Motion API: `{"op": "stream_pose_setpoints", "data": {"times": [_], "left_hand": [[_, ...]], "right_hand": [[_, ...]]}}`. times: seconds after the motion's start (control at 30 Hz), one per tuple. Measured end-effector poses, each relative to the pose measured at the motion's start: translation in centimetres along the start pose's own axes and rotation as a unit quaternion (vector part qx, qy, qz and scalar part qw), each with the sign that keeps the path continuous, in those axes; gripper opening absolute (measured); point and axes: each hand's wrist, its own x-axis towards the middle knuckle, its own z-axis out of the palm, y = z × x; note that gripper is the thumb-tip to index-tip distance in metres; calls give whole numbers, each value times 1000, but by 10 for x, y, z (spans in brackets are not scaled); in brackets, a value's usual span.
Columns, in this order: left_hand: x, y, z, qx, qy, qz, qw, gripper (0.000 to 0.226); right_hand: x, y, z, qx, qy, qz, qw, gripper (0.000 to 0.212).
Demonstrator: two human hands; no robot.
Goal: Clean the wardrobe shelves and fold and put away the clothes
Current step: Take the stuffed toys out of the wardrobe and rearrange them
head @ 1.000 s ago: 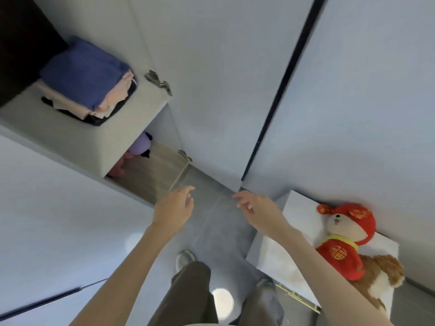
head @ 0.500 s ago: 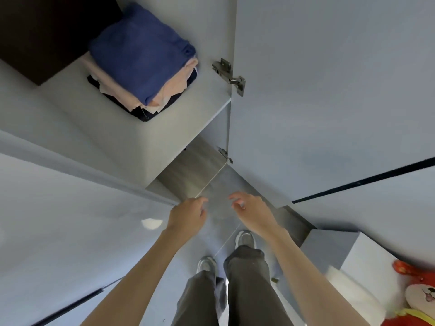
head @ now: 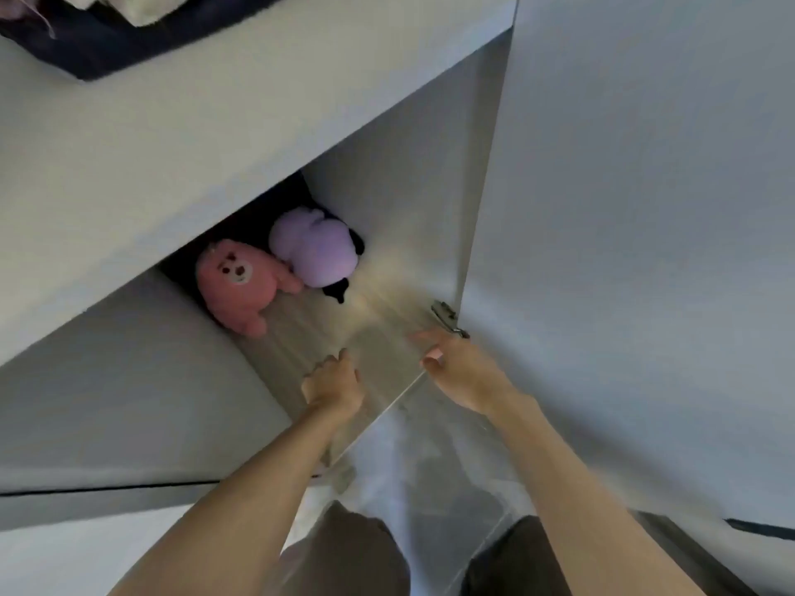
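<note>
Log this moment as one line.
left hand: empty, over lower shelf | right hand: empty | shelf back: pink plush, purple plush

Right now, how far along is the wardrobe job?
Done: folded clothes lie stacked on the upper shelf. In hand: the left hand and right hand, both empty, reach over the front of the lower shelf; no wiping cloth shows. Left: the pink plush and purple plush sit at its back, and whether that shelf has been wiped cannot be told.

Surroundings: white door [head: 645, 208], grey floor [head: 430, 479].
We log the door open at 3 o'clock, metal hinge [head: 449, 319] on its inner edge; glossy floor at 6 o'clock reflects soft light.
</note>
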Motion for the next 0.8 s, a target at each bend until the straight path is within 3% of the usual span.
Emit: {"op": "stream_pose_setpoints", "data": {"times": [0.13,0.3,0.4,0.63,0.8], "left_hand": [[99,-14,38,-141,103,-109,979,56],[187,-45,49,-268,240,-194,913,70],[218,-66,41,-314,241,-273,877,78],[253,-108,43,-458,334,-379,731,81],[271,-139,50,-442,285,-342,779,62]], "right_hand": [[85,33,27,-56,19,-53,997,36],[157,44,41,-91,43,-91,991,42],[166,37,38,-94,53,-106,989,39],[149,25,41,-111,63,-125,984,37],[143,13,48,-103,61,-164,979,36]]}}
